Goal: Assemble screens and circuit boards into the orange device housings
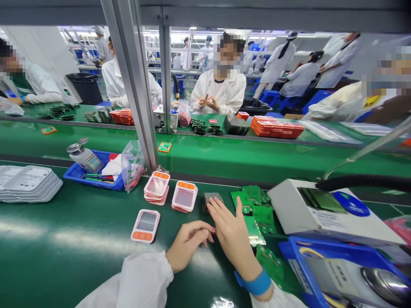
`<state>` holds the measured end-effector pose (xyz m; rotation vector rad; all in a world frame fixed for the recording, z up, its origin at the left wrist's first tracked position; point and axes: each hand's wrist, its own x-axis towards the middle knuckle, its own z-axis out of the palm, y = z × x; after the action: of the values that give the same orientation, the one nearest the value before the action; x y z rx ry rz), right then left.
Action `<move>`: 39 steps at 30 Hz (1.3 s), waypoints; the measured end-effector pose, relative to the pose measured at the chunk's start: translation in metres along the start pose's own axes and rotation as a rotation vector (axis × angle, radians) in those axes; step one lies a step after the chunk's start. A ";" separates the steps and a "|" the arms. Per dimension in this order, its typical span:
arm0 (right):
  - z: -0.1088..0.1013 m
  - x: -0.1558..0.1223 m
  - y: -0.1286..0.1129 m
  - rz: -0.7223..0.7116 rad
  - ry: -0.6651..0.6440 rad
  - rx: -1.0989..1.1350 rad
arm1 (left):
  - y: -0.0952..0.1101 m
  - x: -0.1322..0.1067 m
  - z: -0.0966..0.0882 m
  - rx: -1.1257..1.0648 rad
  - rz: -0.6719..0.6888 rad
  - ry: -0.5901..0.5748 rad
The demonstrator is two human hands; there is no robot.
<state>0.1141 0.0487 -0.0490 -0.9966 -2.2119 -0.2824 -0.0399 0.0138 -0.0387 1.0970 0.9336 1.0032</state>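
My right hand [233,233] lies flat on the green mat with its fingers stretched out, the fingertips touching a small grey display part [211,198]. A blue band circles that wrist. My left hand [188,243] rests beside it, fingers curled loosely against the mat, nothing visible in them. A single white and orange frame [146,225] lies just left of my left hand. Two short stacks of the same frames [157,187] [184,196] sit farther back. Green circuit boards [257,209] lie in a loose pile right of my right hand.
A white machine [308,211] and a blue bin [324,265] stand at the right. A blue tray [77,173] with a dispenser bottle [84,157], a plastic bag [132,164] and white trays [27,183] sit at the left. Beyond a conveyor belt [224,156], people in white coats work.
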 end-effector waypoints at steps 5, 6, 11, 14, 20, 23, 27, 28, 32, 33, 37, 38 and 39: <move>-0.006 0.004 -0.006 -0.004 0.214 0.010 | 0.001 0.007 -0.003 -0.231 -0.104 -0.065; -0.005 0.004 -0.007 -0.009 0.226 0.010 | 0.000 0.007 -0.003 -0.265 -0.127 -0.073; -0.006 0.007 -0.011 -0.038 0.262 0.012 | -0.003 0.008 -0.006 -0.355 -0.160 -0.084; -0.009 0.006 -0.017 -0.052 0.355 0.015 | 0.000 0.007 -0.007 -0.447 -0.170 -0.166; -0.011 -0.001 -0.034 -0.159 0.341 0.059 | 0.011 0.002 -0.010 -0.661 -0.160 -0.316; -0.016 -0.001 -0.045 -0.183 0.327 0.061 | 0.015 -0.001 -0.014 -0.685 -0.168 -0.417; -0.030 0.004 -0.055 -0.120 0.331 0.185 | 0.016 -0.004 -0.018 -0.719 -0.166 -0.431; -0.033 0.005 -0.056 -0.096 0.337 0.232 | 0.017 -0.005 -0.019 -0.719 -0.175 -0.427; -0.041 0.005 -0.052 -0.016 0.363 0.305 | 0.020 -0.004 -0.018 -0.627 -0.247 -0.465; -0.041 0.004 -0.051 -0.001 0.360 0.298 | 0.020 -0.004 -0.017 -0.604 -0.255 -0.479; -0.036 0.002 -0.048 0.028 0.335 0.280 | 0.019 -0.001 -0.017 -0.562 -0.266 -0.526; -0.034 0.002 -0.049 0.033 0.331 0.279 | 0.018 0.000 -0.017 -0.551 -0.273 -0.532; -0.033 0.002 -0.049 0.037 0.328 0.277 | 0.018 0.000 -0.018 -0.540 -0.276 -0.532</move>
<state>0.0946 0.0015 -0.0193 -0.7773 -1.8722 -0.1087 -0.0595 0.0211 -0.0251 0.6948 0.3332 0.6285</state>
